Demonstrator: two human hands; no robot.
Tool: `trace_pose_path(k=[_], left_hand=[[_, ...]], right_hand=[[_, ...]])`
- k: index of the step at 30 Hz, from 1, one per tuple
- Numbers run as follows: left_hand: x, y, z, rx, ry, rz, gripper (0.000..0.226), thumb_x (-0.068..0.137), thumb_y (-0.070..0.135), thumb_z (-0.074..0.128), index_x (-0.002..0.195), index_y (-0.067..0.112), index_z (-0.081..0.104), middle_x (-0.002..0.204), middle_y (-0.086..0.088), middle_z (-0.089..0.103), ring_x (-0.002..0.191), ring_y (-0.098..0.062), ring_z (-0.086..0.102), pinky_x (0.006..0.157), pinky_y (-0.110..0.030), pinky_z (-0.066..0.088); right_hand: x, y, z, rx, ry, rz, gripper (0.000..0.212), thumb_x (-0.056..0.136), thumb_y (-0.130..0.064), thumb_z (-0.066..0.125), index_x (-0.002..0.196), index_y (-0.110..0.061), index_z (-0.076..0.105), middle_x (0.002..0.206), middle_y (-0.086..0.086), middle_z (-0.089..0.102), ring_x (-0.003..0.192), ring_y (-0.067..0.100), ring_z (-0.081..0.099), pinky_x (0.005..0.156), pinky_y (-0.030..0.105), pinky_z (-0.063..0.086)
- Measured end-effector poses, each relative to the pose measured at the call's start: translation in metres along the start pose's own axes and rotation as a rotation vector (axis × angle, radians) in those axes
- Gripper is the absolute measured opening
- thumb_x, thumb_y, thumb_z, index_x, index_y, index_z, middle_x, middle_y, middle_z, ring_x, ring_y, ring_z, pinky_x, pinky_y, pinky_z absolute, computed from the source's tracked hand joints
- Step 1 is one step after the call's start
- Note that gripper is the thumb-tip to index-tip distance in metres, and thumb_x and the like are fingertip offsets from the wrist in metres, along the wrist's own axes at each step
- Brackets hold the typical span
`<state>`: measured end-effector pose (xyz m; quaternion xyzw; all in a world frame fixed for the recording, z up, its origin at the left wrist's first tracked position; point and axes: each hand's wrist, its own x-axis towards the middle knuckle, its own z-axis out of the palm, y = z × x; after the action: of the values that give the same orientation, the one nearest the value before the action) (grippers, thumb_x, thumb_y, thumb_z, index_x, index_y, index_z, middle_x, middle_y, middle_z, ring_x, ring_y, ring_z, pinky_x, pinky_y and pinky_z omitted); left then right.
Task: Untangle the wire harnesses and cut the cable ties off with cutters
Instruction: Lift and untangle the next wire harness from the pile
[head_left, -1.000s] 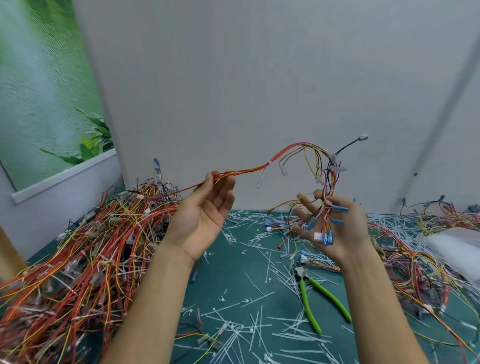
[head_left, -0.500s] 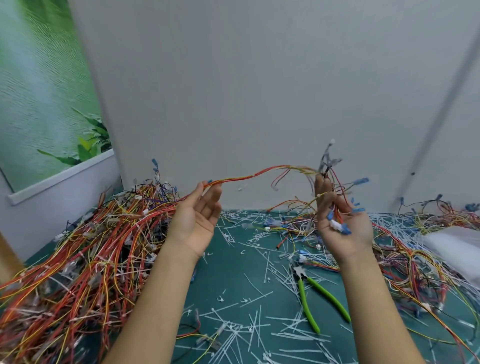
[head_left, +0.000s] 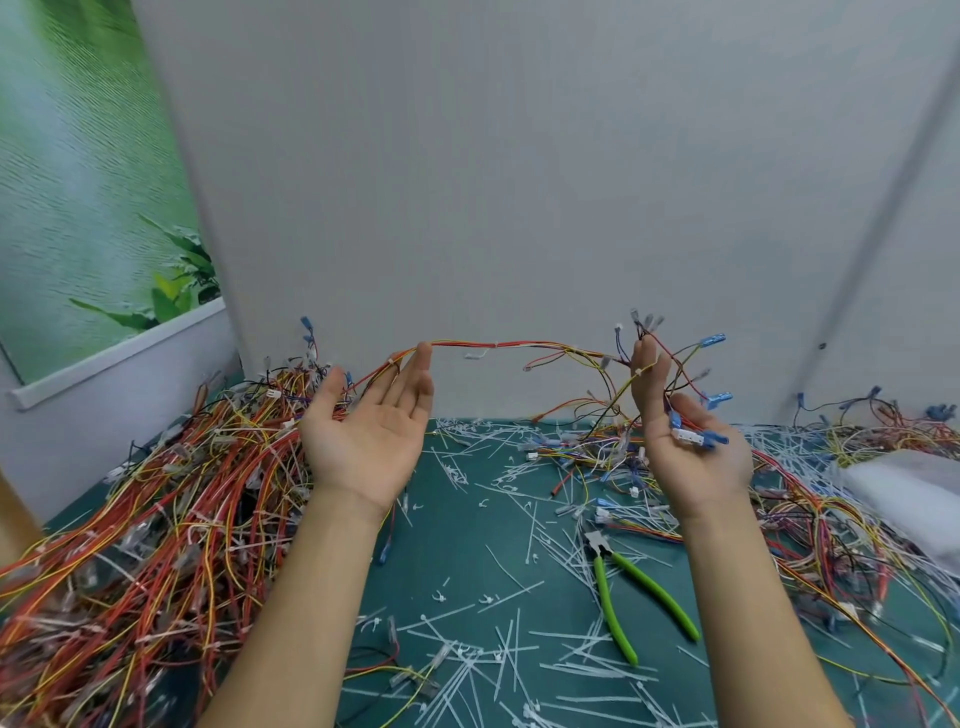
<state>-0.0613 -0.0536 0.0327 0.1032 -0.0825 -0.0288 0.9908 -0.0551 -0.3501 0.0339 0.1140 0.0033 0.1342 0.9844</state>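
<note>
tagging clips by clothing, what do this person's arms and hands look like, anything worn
The left forearm and right forearm are bare, with no sleeves in view. The left hand and right hand wear no gloves; no rings, watch or wristband show on the sides facing the camera.

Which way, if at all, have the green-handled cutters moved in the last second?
No. The green-handled cutters lie at the same spot on the teal table mat, handles angled as before.

A wire harness (head_left: 498, 344) stretches between two raised hands. It drapes over the straight fingers of the palm-up left hand (head_left: 369, 431), and the right hand (head_left: 685, 452) curls round its blue connectors. Green-handled cutters (head_left: 613, 605) lie on the teal worktop (head_left: 457, 551) among cut cable ties (head_left: 571, 670).
</note>
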Motion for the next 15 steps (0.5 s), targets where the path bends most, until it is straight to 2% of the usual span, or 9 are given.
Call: trace_pose_path(k=[1, 5, 11, 15], left_hand=[[0.0000, 0.0000, 0.0001, -0.004, -0.006, 0.003, 0.064, 0.100, 0.037, 0.052, 0.143, -0.007, 0.037, 0.139, -0.031, 0.055, 0.126, -0.043, 0.059, 0.103, -0.042, 0.048], [-0.0006, 0.0007, 0.0017, -0.003, -0.018, 0.014, 0.065, 0.099, 0.037, 0.054, 0.144, -0.006, 0.036, 0.140, -0.031, 0.055, 0.127, -0.043, 0.058, 0.102, -0.042, 0.048], [-0.0022, -0.0004, 0.0039, 0.006, -0.017, 0.017, 0.064, 0.100, 0.037, 0.053, 0.144, -0.006, 0.036, 0.140, -0.030, 0.055, 0.128, -0.043, 0.058, 0.102, -0.042, 0.048], [-0.0022, -0.0004, 0.0038, 0.007, -0.007, 0.022, 0.065, 0.100, 0.037, 0.053, 0.145, -0.006, 0.036, 0.140, -0.030, 0.055, 0.127, -0.043, 0.058, 0.102, -0.041, 0.048]], right_hand=[[-0.0011, 0.0014, 0.0014, -0.002, 0.000, 0.004, 0.045, 0.106, -0.005, 0.030, 0.139, 0.023, 0.039, 0.140, 0.040, 0.048, 0.126, 0.053, 0.056, 0.088, 0.062, 0.056], [-0.0049, 0.0038, 0.0062, -0.001, 0.018, 0.009, 0.045, 0.105, -0.003, 0.029, 0.140, 0.022, 0.037, 0.142, 0.040, 0.047, 0.126, 0.053, 0.055, 0.100, 0.050, 0.052], [-0.0103, 0.0112, 0.0107, -0.054, 0.019, -0.001, 0.045, 0.102, 0.000, 0.031, 0.140, 0.020, 0.041, 0.142, 0.038, 0.048, 0.129, 0.049, 0.055, 0.091, 0.059, 0.057], [-0.0108, 0.0112, 0.0089, -0.065, -0.024, -0.019, 0.046, 0.100, 0.002, 0.032, 0.142, 0.019, 0.039, 0.142, 0.039, 0.048, 0.124, 0.054, 0.057, 0.088, 0.061, 0.057]])
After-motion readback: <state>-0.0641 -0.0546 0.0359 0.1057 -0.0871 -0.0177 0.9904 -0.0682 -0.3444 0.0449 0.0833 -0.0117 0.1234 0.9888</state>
